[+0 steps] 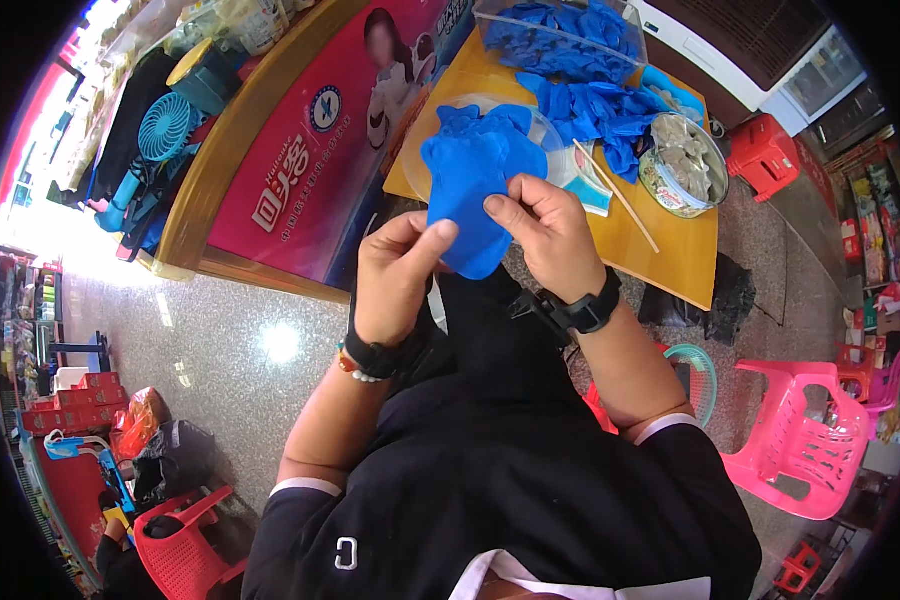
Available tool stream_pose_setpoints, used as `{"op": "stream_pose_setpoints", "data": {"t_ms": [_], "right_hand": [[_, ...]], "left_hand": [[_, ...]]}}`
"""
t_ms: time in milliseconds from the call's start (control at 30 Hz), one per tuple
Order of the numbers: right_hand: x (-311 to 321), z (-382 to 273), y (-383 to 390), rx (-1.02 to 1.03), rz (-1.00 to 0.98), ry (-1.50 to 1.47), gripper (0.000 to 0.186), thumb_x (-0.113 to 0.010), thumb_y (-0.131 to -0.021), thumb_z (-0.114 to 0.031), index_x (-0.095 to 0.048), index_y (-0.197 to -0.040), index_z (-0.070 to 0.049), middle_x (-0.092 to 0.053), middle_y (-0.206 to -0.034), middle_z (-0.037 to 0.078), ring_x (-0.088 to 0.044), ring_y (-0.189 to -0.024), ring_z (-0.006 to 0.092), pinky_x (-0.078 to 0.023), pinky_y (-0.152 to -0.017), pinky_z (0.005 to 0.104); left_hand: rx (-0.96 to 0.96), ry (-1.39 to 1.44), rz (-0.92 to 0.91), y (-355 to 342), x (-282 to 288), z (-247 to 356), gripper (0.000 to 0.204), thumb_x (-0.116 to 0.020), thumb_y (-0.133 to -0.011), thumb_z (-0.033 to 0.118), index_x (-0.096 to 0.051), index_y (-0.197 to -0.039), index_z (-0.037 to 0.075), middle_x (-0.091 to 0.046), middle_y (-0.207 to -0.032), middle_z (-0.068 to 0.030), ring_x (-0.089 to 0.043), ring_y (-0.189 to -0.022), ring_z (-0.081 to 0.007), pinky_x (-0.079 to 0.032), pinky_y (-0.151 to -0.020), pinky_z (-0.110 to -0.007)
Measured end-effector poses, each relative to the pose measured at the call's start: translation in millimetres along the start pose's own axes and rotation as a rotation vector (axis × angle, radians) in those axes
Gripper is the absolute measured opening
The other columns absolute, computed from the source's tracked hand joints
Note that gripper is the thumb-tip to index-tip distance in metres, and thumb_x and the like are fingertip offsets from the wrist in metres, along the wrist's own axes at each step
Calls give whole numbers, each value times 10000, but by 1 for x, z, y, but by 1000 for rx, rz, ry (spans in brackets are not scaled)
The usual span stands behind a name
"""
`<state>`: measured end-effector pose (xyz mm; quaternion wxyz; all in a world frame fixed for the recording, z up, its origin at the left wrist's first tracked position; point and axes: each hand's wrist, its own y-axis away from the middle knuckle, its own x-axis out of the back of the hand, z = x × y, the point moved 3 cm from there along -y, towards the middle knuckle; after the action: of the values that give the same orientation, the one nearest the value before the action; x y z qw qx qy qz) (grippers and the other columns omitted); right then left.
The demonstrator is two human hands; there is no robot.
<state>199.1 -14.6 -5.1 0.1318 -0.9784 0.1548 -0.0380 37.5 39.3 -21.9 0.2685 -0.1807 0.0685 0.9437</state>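
I hold a flat blue cloth-like piece (470,205) with a wavy, lobed edge upright in front of me, near the table's front edge. My left hand (395,275) pinches its lower left side between thumb and fingers. On its right side, the thumb and fingers of my right hand (552,235) grip it. Behind it, a round translucent dish (416,165) rests on the yellow table (675,270), partly hidden by more blue material. Similar blue pieces lie in a loose heap (595,110) further back. A thin wooden stick (625,205) lies right of my right hand.
A clear plastic bin (635,45) full of blue pieces stands at the table's far end. At the right is a round tin (675,205) holding greyish crumpled material. A pink counter (305,170) borders the table's left. Red stool (765,160) and pink chair (805,440) stand right.
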Motion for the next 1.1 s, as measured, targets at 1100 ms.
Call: {"op": "stream_pose_setpoints", "data": {"t_ms": [1100], "right_hand": [[-14,-25,25,-14,-150,-191,160,-664,-868,-141,-620,-914,5,-660,-813,48,-602,-736,79,-496,-673,240]], "left_hand": [[81,79,-226,24,1,17,81,-669,-862,106,-628,-829,45,-632,-789,-17,-592,-639,-85,-509,-593,-215]]}}
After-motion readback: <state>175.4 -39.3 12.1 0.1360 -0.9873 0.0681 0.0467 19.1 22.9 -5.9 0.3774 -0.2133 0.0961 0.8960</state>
